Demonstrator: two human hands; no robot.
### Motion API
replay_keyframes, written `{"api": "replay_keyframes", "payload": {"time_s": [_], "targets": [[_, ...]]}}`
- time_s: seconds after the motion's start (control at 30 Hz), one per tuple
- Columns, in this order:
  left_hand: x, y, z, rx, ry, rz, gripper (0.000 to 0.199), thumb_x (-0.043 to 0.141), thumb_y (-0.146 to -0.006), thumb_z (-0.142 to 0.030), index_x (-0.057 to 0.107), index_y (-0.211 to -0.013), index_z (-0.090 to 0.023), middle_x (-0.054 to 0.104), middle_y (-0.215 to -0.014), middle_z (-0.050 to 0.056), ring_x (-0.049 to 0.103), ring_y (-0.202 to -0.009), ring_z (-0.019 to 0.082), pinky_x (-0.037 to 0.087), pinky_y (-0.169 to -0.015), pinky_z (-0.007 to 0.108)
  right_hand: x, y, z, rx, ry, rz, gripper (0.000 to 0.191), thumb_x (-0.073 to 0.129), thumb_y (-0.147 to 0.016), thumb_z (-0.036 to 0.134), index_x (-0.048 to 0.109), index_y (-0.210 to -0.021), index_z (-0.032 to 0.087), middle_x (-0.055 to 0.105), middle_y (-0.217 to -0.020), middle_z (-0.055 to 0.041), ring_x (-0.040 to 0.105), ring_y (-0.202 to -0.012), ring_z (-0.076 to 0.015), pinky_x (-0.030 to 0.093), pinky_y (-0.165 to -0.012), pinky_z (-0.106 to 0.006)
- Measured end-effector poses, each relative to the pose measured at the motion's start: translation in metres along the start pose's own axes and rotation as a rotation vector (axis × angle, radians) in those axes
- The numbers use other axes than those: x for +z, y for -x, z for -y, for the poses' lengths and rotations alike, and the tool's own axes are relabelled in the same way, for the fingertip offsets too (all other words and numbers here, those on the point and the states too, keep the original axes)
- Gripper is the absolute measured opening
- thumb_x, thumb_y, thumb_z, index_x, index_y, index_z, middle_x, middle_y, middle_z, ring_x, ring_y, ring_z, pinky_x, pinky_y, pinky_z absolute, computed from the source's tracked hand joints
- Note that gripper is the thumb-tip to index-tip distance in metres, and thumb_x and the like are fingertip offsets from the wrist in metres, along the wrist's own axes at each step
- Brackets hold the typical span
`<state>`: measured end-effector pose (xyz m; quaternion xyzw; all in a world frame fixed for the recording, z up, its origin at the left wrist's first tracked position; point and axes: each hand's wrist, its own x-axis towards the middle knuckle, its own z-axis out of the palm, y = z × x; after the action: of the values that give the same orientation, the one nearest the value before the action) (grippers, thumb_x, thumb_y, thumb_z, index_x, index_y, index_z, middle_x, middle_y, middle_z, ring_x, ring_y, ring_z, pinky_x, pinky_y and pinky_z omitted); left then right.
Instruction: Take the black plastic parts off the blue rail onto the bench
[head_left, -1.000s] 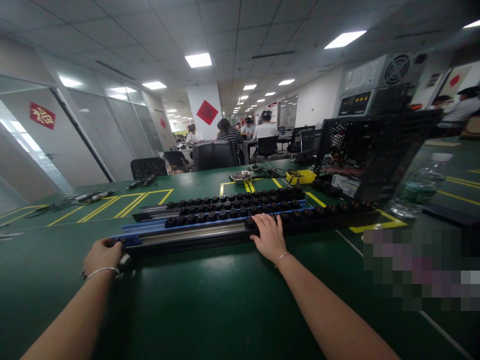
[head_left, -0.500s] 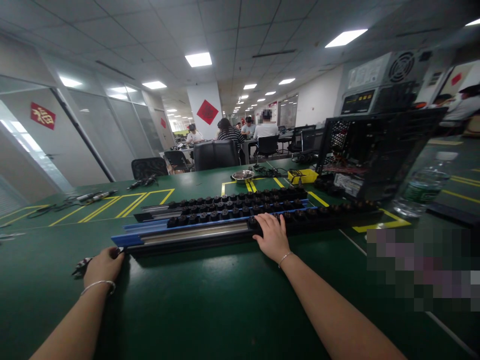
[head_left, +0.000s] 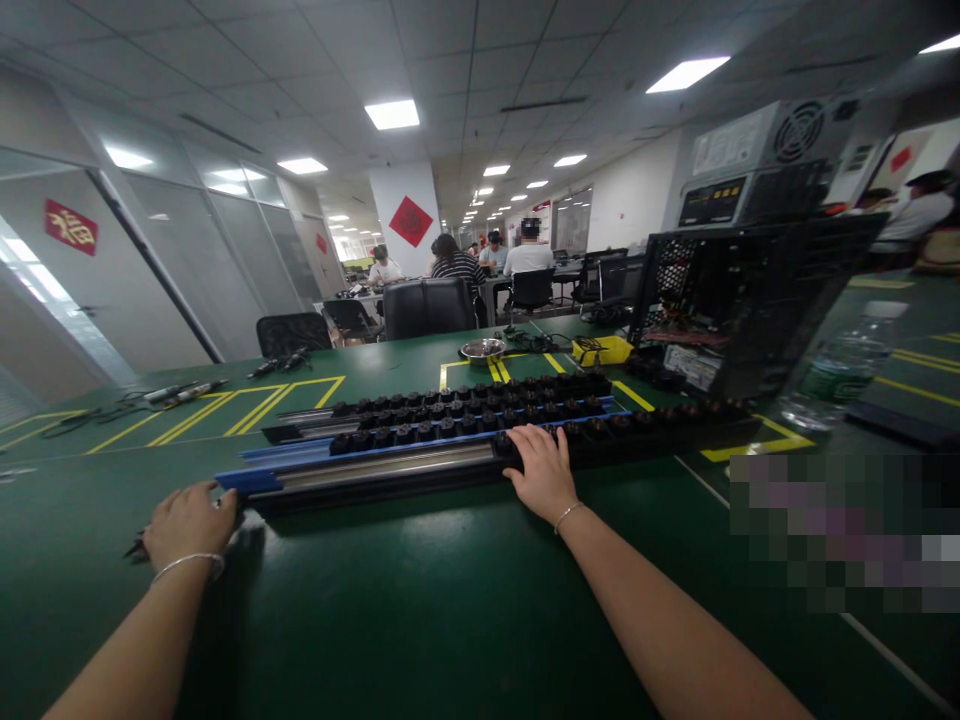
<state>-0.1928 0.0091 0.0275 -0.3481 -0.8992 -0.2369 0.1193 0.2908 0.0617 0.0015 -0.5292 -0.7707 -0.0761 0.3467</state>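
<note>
Several long rails lie side by side across the green table [head_left: 420, 610], bearing rows of black round-topped parts [head_left: 450, 400]. On the nearest rail [head_left: 390, 464], my right hand [head_left: 541, 470] rests with fingers spread over the black parts near the middle. My left hand [head_left: 191, 522] is at that rail's left end, beside the blue end piece [head_left: 247, 483]. Its fingers are bent down, and their tips are partly hidden, so what they hold cannot be made out. A small dark object [head_left: 136, 546] pokes out to the left of this hand.
Beyond the rails are a metal bowl [head_left: 483, 349], a yellow tray [head_left: 602, 351] and cables. An open computer case [head_left: 757, 300] with power supplies on top stands at the right, near a plastic bottle [head_left: 844, 365]. Chairs and seated people are farther back.
My left hand has shifted slightly left and up, showing more of its back. My right hand stays on the nearest rail. The whole view has moved a little.
</note>
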Motion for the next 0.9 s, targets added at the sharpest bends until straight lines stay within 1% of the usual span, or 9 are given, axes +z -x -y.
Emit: {"api": "replay_keyframes", "payload": {"time_s": [0.07, 0.17, 0.27, 0.33, 0.43, 0.5, 0.6, 0.73, 0.9], "targets": [[-0.005, 0.012, -0.018, 0.042, -0.03, -0.117, 0.033, 0.044, -0.076, -0.032, 0.056, -0.101, -0.015, 0.058, -0.117, 0.01, 0.046, -0.114, 0.023, 0.033, -0.097, 0.038, 0.0, 0.0, 0.0, -0.001, -0.001, -0.003, 0.048, 0.055, -0.074, 0.027, 0.045, -0.121, 0.024, 0.052, -0.124, -0.0059, 0.037, -0.12, -0.0232, 0.008, -0.106, -0.052], [-0.012, 0.034, -0.052, 0.146, 0.117, -0.29, 0.037, 0.041, -0.078, -0.03, 0.053, -0.107, -0.01, 0.054, -0.119, 0.012, 0.044, -0.115, 0.022, 0.03, -0.1, 0.037, 0.001, 0.0, 0.0, -0.003, -0.003, -0.005, 0.048, 0.054, -0.074, 0.027, 0.046, -0.121, 0.024, 0.052, -0.124, -0.0059, 0.037, -0.12, -0.0233, 0.008, -0.106, -0.052], [-0.017, 0.065, -0.094, 0.344, 0.291, -0.332, 0.036, 0.04, -0.08, -0.031, 0.051, -0.108, -0.012, 0.052, -0.121, 0.011, 0.042, -0.118, 0.022, 0.028, -0.102, 0.038, 0.002, 0.0, -0.001, -0.006, -0.001, -0.002, 0.048, 0.053, -0.074, 0.027, 0.046, -0.121, 0.024, 0.051, -0.124, -0.0064, 0.037, -0.12, -0.0238, 0.008, -0.106, -0.053], [-0.018, 0.091, -0.126, 0.46, 0.399, -0.281, 0.033, 0.039, -0.081, -0.032, 0.051, -0.107, -0.015, 0.053, -0.118, 0.01, 0.043, -0.116, 0.021, 0.029, -0.101, 0.038, 0.002, 0.0, -0.001, -0.008, 0.0, 0.002, 0.048, 0.054, -0.074, 0.027, 0.045, -0.121, 0.024, 0.051, -0.124, -0.0065, 0.037, -0.12, -0.0238, 0.008, -0.106, -0.053], [-0.014, 0.135, -0.177, 0.66, 0.509, -0.106, 0.029, 0.042, -0.081, -0.032, 0.051, -0.106, -0.019, 0.055, -0.116, 0.008, 0.046, -0.113, 0.021, 0.033, -0.099, 0.038, 0.0, 0.0, -0.001, -0.009, -0.002, 0.008, 0.049, 0.055, -0.073, 0.028, 0.045, -0.121, 0.024, 0.051, -0.124, -0.0062, 0.037, -0.12, -0.0236, 0.008, -0.106, -0.052], [-0.008, 0.164, -0.208, 0.807, 0.548, 0.0, 0.028, 0.045, -0.081, -0.031, 0.052, -0.106, -0.021, 0.056, -0.114, 0.009, 0.046, -0.113, 0.021, 0.034, -0.099, 0.037, -0.002, 0.0, 0.0, -0.009, -0.009, 0.006, 0.049, 0.054, -0.073, 0.028, 0.045, -0.121, 0.024, 0.051, -0.124, -0.006, 0.037, -0.12, -0.0236, 0.008, -0.106, -0.052], [0.005, 0.2, -0.246, 0.923, 0.572, 0.088, 0.034, 0.047, -0.08, -0.034, 0.052, -0.111, -0.021, 0.054, -0.12, 0.01, 0.042, -0.118, 0.023, 0.032, -0.101, 0.039, -0.004, 0.0, 0.002, -0.002, -0.024, -0.014, 0.049, 0.052, -0.072, 0.026, 0.046, -0.12, 0.023, 0.05, -0.125, -0.006, 0.037, -0.12, -0.023, 0.007, -0.107, -0.05], [0.021, 0.226, -0.27, 0.912, 0.532, 0.13, 0.041, 0.046, -0.08, -0.04, 0.05, -0.117, -0.022, 0.052, -0.125, 0.011, 0.037, -0.124, 0.026, 0.029, -0.102, 0.046, -0.003, -0.001, 0.003, 0.03, -0.032, -0.043, 0.051, 0.046, -0.07, 0.017, 0.047, -0.12, 0.021, 0.049, -0.126, -0.0065, 0.04, -0.118, -0.0209, 0.008, -0.108, -0.047], [0.027, 0.232, -0.273, 0.903, 0.5, 0.147, 0.041, 0.041, -0.082, -0.044, 0.051, -0.118, -0.026, 0.053, -0.125, 0.01, 0.036, -0.125, 0.026, 0.023, -0.102, 0.05, 0.001, -0.002, 0.003, 0.056, -0.067, -0.078, 0.053, 0.041, -0.067, 0.012, 0.049, -0.118, 0.02, 0.053, -0.121, -0.0072, 0.042, -0.115, -0.0212, 0.008, -0.108, -0.046]]}}
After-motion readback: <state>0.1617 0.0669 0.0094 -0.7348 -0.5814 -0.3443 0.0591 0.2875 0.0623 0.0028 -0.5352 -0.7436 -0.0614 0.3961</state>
